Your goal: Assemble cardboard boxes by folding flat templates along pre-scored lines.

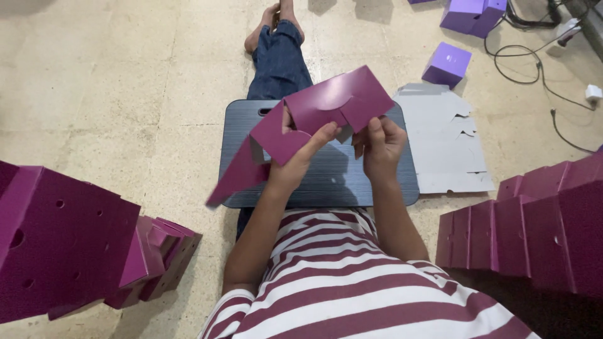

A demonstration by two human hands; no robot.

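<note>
Seated on floor (125, 94), legs stretched forward, grey lap board (326, 182) across thighs. Purple cardboard sheet (326, 107) held up above board, part-folded, one long flap (235, 176) hanging down past board's left edge.

Left hand (298, 160): fingers curled around a folded panel at sheet's lower middle, thumb on near face, gripping. Right hand (380, 144): fingers closed, pinching sheet's lower right edge, thumb upright against it. Hands close together, not touching.

Right of board: flat stack of grey cut sheets (446, 144), its left edge just beside board's right edge. Beyond it, small folded purple box (447, 64); larger purple box (472, 16) near top edge. Black cables (534, 69) and white plug (593, 94) at far right.

Near left: heap of folded purple boxes (69, 245). Near right: row of folded purple boxes (534, 232). Both heaps well apart from hands; open floor on left of legs, tighter on right.
</note>
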